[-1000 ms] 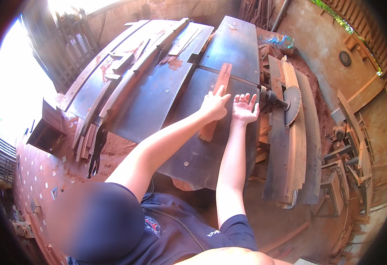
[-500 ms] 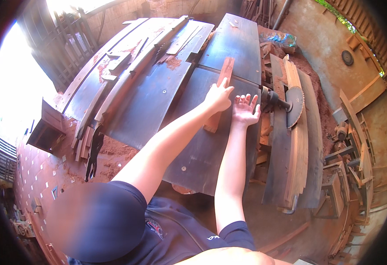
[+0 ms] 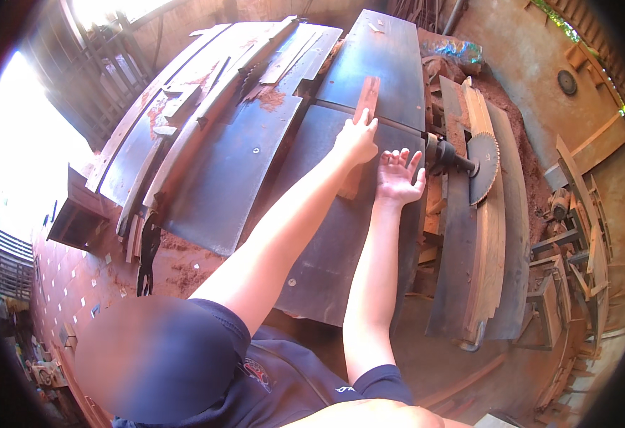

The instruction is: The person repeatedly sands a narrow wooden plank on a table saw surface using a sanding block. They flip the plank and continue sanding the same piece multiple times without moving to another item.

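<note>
A reddish wooden strip point(image 3: 369, 93) lies lengthwise on the dark metal machine table point(image 3: 312, 242), its far end past the seam between two table plates. My left hand point(image 3: 357, 141) is closed over the strip, the index finger pointing along it; the hand and forearm hide part of the strip. Beside it, near the table's right edge, my right hand point(image 3: 400, 178) is palm up with fingers apart and holds nothing. Right of that hand, a toothed circular saw blade point(image 3: 483, 168) stands on a thick spindle point(image 3: 448, 155).
A long wooden fence point(image 3: 216, 107) crosses the table's left part, with offcuts point(image 3: 180, 101) beyond it. Stacked boards point(image 3: 485, 264) run along the blade. Reddish sawdust point(image 3: 508, 128) is piled behind them. Scrap timber and frames point(image 3: 551, 299) stand at the right.
My left hand and the wooden strip have slid a little farther forward across the seam. My right hand has moved slightly forward too, still open. The whole view has shifted a little.
</note>
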The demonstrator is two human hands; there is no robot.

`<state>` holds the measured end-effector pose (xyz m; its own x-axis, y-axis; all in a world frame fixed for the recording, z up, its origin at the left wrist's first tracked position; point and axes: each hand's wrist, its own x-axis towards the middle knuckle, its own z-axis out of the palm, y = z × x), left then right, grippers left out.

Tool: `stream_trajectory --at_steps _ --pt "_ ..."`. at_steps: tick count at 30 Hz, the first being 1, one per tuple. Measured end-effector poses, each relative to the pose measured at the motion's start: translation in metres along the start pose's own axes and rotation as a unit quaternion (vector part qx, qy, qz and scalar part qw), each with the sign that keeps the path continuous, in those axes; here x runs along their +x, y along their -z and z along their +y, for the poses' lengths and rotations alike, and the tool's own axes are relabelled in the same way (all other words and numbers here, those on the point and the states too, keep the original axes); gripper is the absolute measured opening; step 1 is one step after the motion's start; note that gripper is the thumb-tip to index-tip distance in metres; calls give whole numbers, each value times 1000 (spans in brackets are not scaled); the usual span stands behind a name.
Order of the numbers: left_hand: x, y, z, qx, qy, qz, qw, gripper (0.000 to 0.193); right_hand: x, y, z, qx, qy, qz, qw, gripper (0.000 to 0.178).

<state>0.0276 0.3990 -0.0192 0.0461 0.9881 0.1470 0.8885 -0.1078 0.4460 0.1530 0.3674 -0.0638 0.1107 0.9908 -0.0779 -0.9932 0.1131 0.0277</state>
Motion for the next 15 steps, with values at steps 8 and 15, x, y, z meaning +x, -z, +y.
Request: stream_trajectory --at_steps 8,15 --pt "13 -4 1 -25 -1 16 1000 80 4 -2 -1 6 2 5 1000 42" --pt "35 -12 -10 -5 -21 31 999 76 3 -5 3 29 -1 2 1000 42"
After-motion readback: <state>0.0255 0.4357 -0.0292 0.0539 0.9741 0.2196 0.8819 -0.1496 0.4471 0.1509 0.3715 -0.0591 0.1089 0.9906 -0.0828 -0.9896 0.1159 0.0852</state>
